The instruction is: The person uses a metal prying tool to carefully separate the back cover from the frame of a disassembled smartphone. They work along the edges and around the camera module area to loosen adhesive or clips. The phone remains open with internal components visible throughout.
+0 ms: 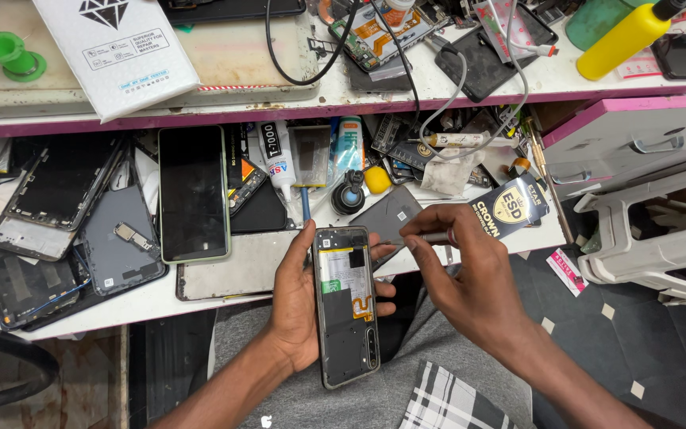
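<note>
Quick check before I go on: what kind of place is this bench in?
Most likely a phone repair bench. The left hand holds an opened phone with its back off, the right hand works a thin metal tool, and loose phone screens crowd the worktop.

The opened phone with a dark frame shows a white inner panel, a green patch and an orange flex strip. At the upper right lies a bright yellow plastic bottle with a black cap. A small green plastic reel sits at the upper left. The white surface is edged in pink. At bottom centre is a black-and-white checked cloth; the dark tiled floor carries small pale diamonds.
</note>
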